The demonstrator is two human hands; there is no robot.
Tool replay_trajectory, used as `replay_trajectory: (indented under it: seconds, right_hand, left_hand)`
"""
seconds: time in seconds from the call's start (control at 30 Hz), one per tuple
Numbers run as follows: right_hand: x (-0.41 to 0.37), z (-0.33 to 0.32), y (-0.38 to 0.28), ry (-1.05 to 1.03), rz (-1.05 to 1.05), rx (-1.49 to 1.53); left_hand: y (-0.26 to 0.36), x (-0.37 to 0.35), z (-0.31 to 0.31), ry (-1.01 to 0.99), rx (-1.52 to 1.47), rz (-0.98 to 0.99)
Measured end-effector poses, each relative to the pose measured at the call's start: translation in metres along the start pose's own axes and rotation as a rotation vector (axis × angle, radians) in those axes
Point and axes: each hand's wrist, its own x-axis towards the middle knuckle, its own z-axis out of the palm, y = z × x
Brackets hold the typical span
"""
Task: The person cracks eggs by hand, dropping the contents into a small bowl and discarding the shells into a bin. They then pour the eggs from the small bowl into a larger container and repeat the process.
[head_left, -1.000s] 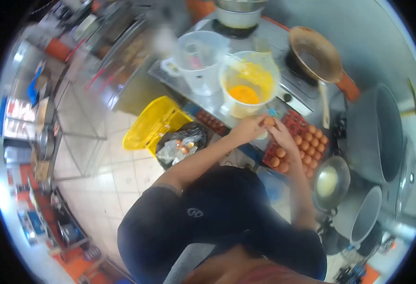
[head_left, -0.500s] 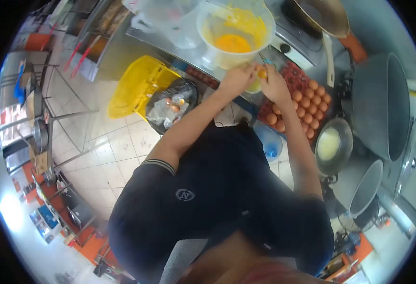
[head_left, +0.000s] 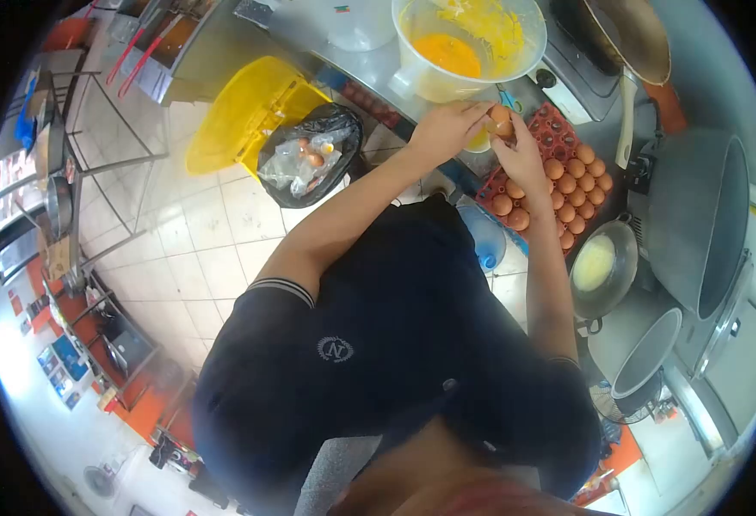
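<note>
The right hand [head_left: 521, 161] has its fingers bent in close, pinching an egg [head_left: 502, 121]; the left hand [head_left: 447, 131] has its fingers nearly together, their tips at the egg's 10 o'clock, though I cannot tell whether they grip it. From the egg, the jug [head_left: 443, 89] holding orange yolk stands near 11 o'clock, the red tray [head_left: 557, 129] of eggs near 4, a pan [head_left: 628, 273] near 5, and the bin [head_left: 244, 112] with shells [head_left: 311, 155] between 8 and 9.

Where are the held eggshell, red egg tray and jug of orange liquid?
Held eggshell [head_left: 502, 117]: head view, on its brown outside.
Red egg tray [head_left: 555, 131]: head view, on its bare upper part.
Jug of orange liquid [head_left: 447, 89]: head view, on its outer wall.
</note>
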Motion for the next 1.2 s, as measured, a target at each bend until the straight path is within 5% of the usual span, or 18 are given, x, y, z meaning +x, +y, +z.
replay_trajectory:
  seconds: [0.2, 0.3, 0.4, 0.53, 0.57, 0.63, 0.67, 0.7, 0.73, 0.77, 0.9, 0.93, 1.03, 1.2]
  right_hand:
    - [0.001, -0.007, -0.013, -0.074, 0.067, -0.222]
    - [0.0, -0.01, -0.001, -0.028, -0.016, -0.07]
    - [-0.008, -0.009, -0.005, -0.07, 0.187, 0.347]
    - [-0.017, 0.037, -0.038, -0.17, 0.16, 0.212]
    - [-0.014, 0.06, -0.034, -0.308, 0.189, 0.482]
    - [0.003, 0.107, -0.072, -0.492, -0.359, 0.104]
    - [0.016, 0.144, -0.026, -0.587, -0.549, 0.246]
    - [0.015, 0.185, 0.003, -0.555, -0.507, 0.295]
    - [0.019, 0.194, 0.006, -0.442, -0.716, -0.007]
    - [0.01, 0.174, -0.038, -0.462, -0.321, -0.314]
    - [-0.008, 0.046, -0.103, -0.267, 0.002, -0.396]
    - [-0.014, 0.014, -0.066, -0.121, 0.042, -0.658]
    - [-0.034, -0.072, -0.029, -0.029, 0.048, -0.654]
    - [-0.053, -0.079, 0.01, -0.099, 0.048, -0.528]
  left_hand:
    - [0.0, -0.006, -0.004, 0.051, -0.112, 0.006]
    - [0.0, -0.008, -0.003, 0.075, -0.154, 0.115]
    - [0.015, -0.021, -0.025, 0.13, -0.084, 0.097]
    - [0.038, -0.053, -0.096, 0.112, -0.185, -0.019]
    - [0.042, -0.06, -0.108, 0.098, -0.186, -0.024]
    - [0.044, -0.068, -0.126, 0.238, -0.214, 0.005]
    - [0.039, -0.073, -0.129, 0.262, -0.173, -0.022]
    - [0.035, -0.076, -0.129, 0.286, -0.155, -0.04]
    - [0.032, -0.076, -0.134, 0.296, -0.165, -0.088]
    - [0.029, -0.076, -0.142, 0.303, -0.169, -0.137]
    - [0.009, -0.086, -0.159, 0.414, -0.127, -0.175]
    - [0.006, -0.087, -0.16, 0.42, -0.137, -0.172]
    - [0.006, -0.082, -0.157, 0.438, -0.092, -0.173]
    - [0.014, -0.065, -0.152, 0.352, -0.17, -0.119]
